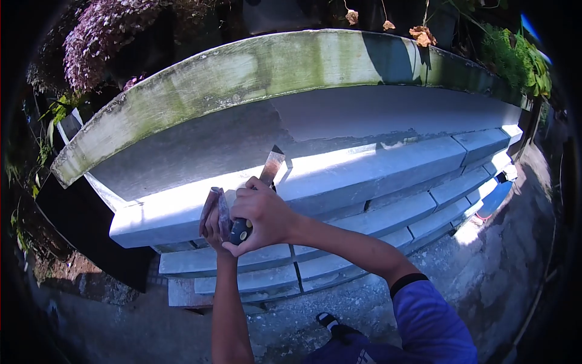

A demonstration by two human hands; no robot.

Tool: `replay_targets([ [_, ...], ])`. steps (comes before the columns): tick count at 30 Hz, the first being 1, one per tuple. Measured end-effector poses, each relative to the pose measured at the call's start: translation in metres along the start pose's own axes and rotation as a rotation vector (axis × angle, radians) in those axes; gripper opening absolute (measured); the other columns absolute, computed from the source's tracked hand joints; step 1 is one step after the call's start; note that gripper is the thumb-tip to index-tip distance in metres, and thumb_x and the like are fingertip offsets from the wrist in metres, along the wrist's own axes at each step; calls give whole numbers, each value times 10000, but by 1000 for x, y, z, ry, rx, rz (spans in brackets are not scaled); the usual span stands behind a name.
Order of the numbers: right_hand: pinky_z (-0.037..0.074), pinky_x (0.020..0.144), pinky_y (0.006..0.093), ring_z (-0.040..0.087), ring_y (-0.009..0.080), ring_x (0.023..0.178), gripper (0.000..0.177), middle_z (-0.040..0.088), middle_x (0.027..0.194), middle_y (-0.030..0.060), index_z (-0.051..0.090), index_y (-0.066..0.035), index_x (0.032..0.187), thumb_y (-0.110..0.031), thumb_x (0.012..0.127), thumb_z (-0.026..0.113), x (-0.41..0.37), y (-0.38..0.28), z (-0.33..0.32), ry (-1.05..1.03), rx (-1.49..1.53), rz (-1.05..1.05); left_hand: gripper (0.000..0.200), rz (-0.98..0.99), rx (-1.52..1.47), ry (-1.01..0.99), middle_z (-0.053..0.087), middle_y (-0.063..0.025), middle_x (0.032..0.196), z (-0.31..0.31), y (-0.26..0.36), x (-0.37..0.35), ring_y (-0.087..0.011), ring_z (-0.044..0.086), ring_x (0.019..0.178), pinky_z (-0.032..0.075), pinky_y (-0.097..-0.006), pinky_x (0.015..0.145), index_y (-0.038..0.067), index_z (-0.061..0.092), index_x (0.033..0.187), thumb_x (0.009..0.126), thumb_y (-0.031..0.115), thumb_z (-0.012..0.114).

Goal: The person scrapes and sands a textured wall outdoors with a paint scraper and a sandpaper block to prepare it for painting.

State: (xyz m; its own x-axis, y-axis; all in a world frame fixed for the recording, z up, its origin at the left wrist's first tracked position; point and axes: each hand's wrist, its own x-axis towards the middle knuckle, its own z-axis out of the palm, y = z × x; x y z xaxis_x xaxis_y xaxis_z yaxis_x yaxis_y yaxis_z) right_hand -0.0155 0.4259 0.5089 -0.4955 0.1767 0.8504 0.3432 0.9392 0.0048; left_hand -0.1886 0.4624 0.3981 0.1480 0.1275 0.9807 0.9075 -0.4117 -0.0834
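Observation:
My right hand is closed round the dark handle of a scraper, whose flat, stained blade points up and away over the sunlit top slab. Close beside it on the left, my left hand is wrapped round a folded, reddish-grey piece that looks like worn sandpaper or cloth; its exact kind is unclear. Both hands are together above the left part of the ledge. Behind the slab, the grey wall has a darker patch at left and a smoother, lighter area at right.
A mossy curved concrete rim runs above the wall, with plants behind it. Stepped grey blocks descend towards me. A blue container stands at the right. My foot is on the rough ground.

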Motion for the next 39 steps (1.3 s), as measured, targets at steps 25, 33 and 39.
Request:
replay_targets([
  [25,426,769,352,545,205,666,518,537,636,40,596,-67,631,-520,619,846,-6,-4,-1,81,8,-59,463,35,13,3,602,-92,1281,7,-13,-18,-277,544,1296,395,-428,1100,67,535,1298,915,312,620],
  [33,425,760,350,567,228,663,495,546,656,40,600,-75,678,-479,582,868,-8,6,-30,230,-75,-29,688,-5,-237,-144,539,-160,1370,-30,6,12,-374,494,1324,364,-482,1096,67,465,1441,796,197,664],
  [39,445,773,364,603,229,728,493,572,725,32,613,-81,755,-489,620,855,-91,-80,-58,216,-96,-53,720,-142,-220,-259,510,-140,1401,-48,17,16,-326,482,1321,354,-460,1106,105,466,1450,764,137,686],
])
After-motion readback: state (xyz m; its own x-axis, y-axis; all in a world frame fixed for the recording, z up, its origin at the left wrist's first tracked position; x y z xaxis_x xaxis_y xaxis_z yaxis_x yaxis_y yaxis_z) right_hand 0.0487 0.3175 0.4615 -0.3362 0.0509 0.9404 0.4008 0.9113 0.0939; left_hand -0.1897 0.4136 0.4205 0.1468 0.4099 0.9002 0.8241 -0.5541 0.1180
